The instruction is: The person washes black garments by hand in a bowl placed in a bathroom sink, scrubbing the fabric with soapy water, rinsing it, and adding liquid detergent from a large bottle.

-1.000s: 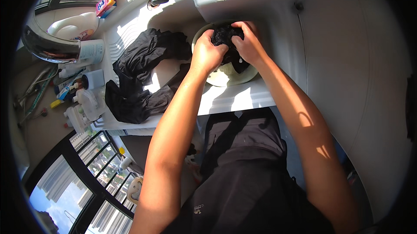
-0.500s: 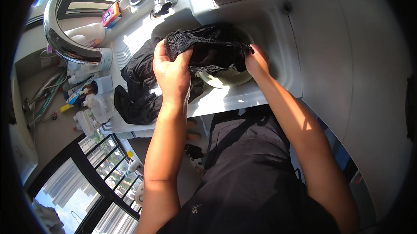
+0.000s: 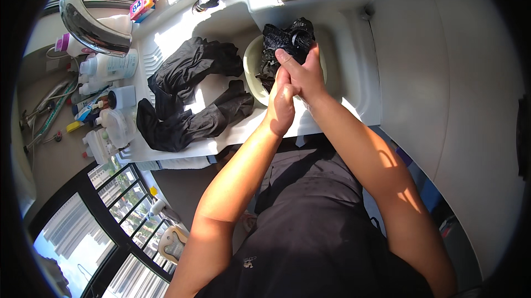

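Note:
A wet black garment point(image 3: 283, 38) is bunched into a crumpled bundle above a pale basin point(image 3: 251, 74) in the sink point(image 3: 348, 76). My right hand point(image 3: 307, 76) is closed around its lower side, thumb lying across toward the left. Just below, my left hand point(image 3: 282, 105) presses against the right one, its fingers curled in and partly hidden. The two hands touch, and the cloth between them is mostly out of sight. Another dark garment point(image 3: 193, 57) lies in a loose curve on the white ribbed drainboard point(image 3: 213, 146), left of the basin.
A curved chrome faucet point(image 3: 91, 27) arches over the upper left. Several bottles point(image 3: 113, 65) and a colourful box point(image 3: 142, 6) line the left ledge. A grey wall point(image 3: 442, 76) borders the sink on the right, and a barred window point(image 3: 127, 204) stands at lower left.
The garment was stretched wide between my hands and is now gathered into a bundle. My left hand has moved right to meet my right hand, which shifted slightly left.

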Demonstrator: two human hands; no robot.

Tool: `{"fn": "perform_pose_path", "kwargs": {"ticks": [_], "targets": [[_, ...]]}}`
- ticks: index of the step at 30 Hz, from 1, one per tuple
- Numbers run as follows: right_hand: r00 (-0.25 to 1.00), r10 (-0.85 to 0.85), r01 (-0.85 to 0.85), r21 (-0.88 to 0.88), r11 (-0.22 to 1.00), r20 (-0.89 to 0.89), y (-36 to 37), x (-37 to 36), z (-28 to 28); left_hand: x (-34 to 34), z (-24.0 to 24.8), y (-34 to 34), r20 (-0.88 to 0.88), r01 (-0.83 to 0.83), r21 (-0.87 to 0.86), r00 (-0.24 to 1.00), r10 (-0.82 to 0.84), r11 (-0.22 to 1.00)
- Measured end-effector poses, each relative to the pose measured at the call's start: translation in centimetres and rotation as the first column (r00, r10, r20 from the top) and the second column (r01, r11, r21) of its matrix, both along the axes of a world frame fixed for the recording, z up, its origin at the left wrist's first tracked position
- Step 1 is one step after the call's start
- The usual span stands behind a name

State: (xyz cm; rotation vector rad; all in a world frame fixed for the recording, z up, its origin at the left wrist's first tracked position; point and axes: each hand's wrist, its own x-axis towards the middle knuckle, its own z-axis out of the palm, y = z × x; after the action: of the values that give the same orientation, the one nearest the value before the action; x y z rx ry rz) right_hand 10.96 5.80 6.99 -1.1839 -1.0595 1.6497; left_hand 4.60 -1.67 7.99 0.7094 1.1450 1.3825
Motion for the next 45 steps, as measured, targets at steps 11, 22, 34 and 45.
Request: {"fn": "perform_pose_path", "kwargs": {"ticks": [11,22,34,45], "targets": [[0.947,-0.063,-0.005,-0.209,0.978,-0.314,0.7,3.1,0.6,0.5,-1.7,-2.3,0.802,0.057,-0.475,0.439,0.405,0.878],[0.995,-0.001,0.043,-0.440,0.897,0.096,-2.0,1.3,-3.2,3.3,-7.2,0.6,0.220,-0.301,-0.282,0.904,0.367,0.911],[0.958,-0.285,0.263,-0.310,0.914,-0.030,0.5,5.4,1.1,1.2,-2.1,-2.9,0.682,0.123,-0.565,0.625,0.378,0.816],[0.987,0.007,0.054,-0.370,0.928,0.161,0.6,5.8,-0.9,-2.2,-13.6,5.9,0.723,0.056,-0.254,0.674,0.151,0.966]]}}
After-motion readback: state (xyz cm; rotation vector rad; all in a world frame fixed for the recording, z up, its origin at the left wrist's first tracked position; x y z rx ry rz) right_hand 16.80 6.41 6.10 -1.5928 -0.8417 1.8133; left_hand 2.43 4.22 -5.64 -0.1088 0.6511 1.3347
